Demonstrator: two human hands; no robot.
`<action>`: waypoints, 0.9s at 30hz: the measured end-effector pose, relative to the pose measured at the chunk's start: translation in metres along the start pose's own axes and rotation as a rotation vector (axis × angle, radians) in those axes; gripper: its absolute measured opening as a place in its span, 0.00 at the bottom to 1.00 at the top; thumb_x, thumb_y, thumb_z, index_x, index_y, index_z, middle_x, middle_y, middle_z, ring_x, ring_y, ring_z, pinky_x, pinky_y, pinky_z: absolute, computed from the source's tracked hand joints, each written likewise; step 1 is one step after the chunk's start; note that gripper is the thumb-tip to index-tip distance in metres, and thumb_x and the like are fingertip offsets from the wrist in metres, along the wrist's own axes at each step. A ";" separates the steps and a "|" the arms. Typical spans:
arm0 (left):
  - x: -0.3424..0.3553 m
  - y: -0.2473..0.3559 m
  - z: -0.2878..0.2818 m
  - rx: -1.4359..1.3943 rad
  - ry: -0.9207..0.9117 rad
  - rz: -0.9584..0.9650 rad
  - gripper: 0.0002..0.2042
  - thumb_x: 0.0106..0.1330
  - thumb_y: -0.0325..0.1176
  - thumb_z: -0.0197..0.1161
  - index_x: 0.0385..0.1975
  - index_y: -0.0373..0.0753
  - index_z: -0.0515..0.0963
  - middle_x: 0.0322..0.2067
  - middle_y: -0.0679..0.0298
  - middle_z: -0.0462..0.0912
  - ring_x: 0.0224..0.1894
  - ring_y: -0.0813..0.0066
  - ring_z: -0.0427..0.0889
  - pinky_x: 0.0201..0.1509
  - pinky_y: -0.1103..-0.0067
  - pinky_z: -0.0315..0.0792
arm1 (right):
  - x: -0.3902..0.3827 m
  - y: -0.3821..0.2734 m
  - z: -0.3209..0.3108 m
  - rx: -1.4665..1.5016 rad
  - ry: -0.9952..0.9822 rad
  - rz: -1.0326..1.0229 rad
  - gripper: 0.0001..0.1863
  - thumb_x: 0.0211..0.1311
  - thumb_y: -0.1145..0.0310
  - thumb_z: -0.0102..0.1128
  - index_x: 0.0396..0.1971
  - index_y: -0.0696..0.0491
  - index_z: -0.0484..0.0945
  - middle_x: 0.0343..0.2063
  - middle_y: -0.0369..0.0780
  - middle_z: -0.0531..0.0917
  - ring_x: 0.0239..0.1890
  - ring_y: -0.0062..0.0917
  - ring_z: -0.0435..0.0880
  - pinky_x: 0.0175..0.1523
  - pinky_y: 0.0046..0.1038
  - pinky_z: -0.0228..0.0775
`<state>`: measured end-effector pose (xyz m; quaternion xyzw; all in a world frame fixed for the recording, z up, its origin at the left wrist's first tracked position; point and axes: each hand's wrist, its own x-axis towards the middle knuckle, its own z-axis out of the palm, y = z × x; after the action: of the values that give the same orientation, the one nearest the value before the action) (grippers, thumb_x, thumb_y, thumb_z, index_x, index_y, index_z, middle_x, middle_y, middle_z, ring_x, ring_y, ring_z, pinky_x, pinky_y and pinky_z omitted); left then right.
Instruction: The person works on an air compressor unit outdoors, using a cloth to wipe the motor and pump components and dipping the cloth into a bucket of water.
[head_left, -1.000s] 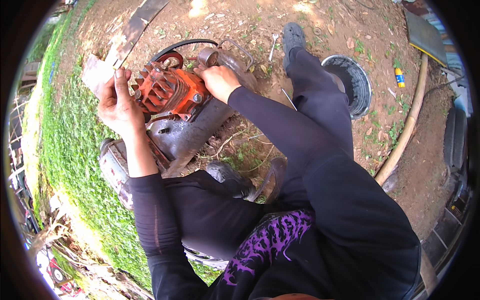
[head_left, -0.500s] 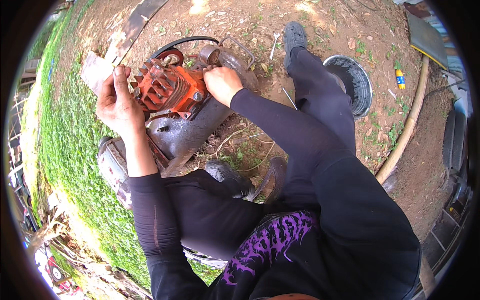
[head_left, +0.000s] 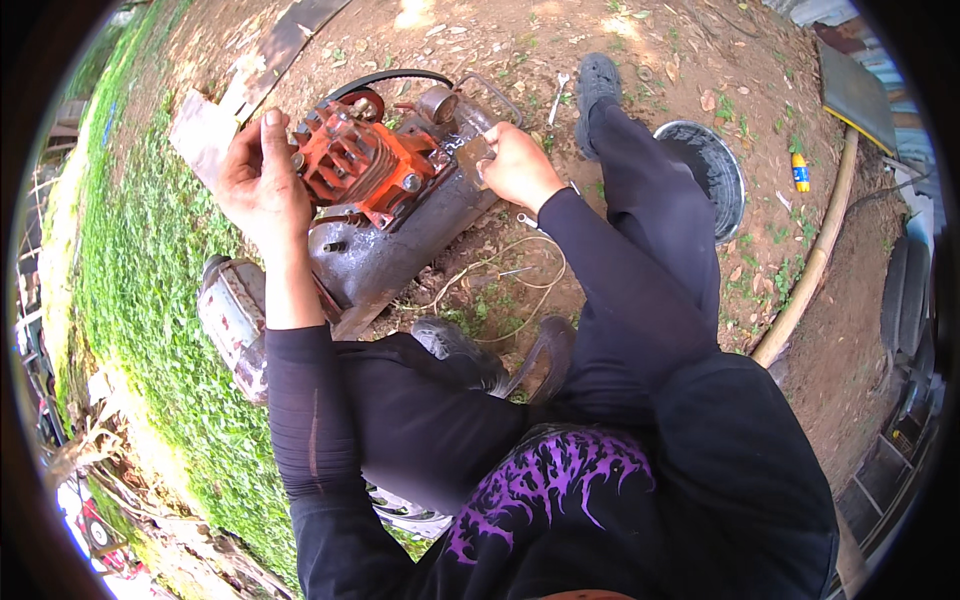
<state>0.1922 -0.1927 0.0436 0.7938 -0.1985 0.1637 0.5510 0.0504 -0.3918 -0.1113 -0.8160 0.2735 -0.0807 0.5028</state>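
Pinching flat tan piece [head_left: 468, 158] w/ R hand [head_left: 520, 168], orange finned block's [head_left: 350, 165] 3 o'clock; L hand [head_left: 262, 185] apart, approx 9, can't tell if gripping.

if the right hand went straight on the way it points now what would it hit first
Most likely the grey tank: its upper side lies just past the right hand, with the round gauge farther along. Depth is unclear.
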 end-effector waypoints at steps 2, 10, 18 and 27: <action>0.002 -0.007 -0.004 0.022 0.011 0.014 0.13 0.71 0.37 0.70 0.41 0.30 0.87 0.31 0.64 0.88 0.32 0.82 0.82 0.40 0.83 0.75 | 0.000 -0.001 -0.001 0.165 -0.096 0.034 0.19 0.51 0.73 0.72 0.44 0.63 0.83 0.32 0.50 0.88 0.36 0.38 0.88 0.45 0.35 0.79; 0.004 -0.008 -0.001 -0.022 0.005 -0.027 0.14 0.70 0.37 0.71 0.40 0.29 0.86 0.29 0.65 0.86 0.31 0.83 0.79 0.40 0.82 0.75 | 0.003 0.018 0.023 0.442 0.113 0.144 0.12 0.53 0.75 0.71 0.39 0.60 0.88 0.26 0.43 0.88 0.28 0.28 0.87 0.38 0.29 0.77; 0.002 -0.009 -0.003 0.052 0.007 -0.015 0.14 0.71 0.38 0.70 0.42 0.30 0.87 0.34 0.61 0.89 0.36 0.81 0.83 0.46 0.82 0.76 | 0.005 0.010 0.059 -0.129 0.139 -0.467 0.11 0.59 0.75 0.60 0.39 0.55 0.89 0.38 0.44 0.82 0.47 0.40 0.81 0.55 0.38 0.76; 0.001 -0.004 0.000 0.027 0.018 -0.005 0.14 0.69 0.38 0.71 0.39 0.29 0.86 0.28 0.65 0.87 0.31 0.83 0.80 0.40 0.82 0.75 | 0.015 -0.008 0.047 -0.469 -0.077 -0.538 0.15 0.59 0.74 0.53 0.42 0.52 0.87 0.41 0.39 0.80 0.51 0.37 0.78 0.55 0.38 0.77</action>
<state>0.1952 -0.1918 0.0414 0.8002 -0.1895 0.1722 0.5423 0.0850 -0.3599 -0.1293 -0.9544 0.0407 -0.1147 0.2726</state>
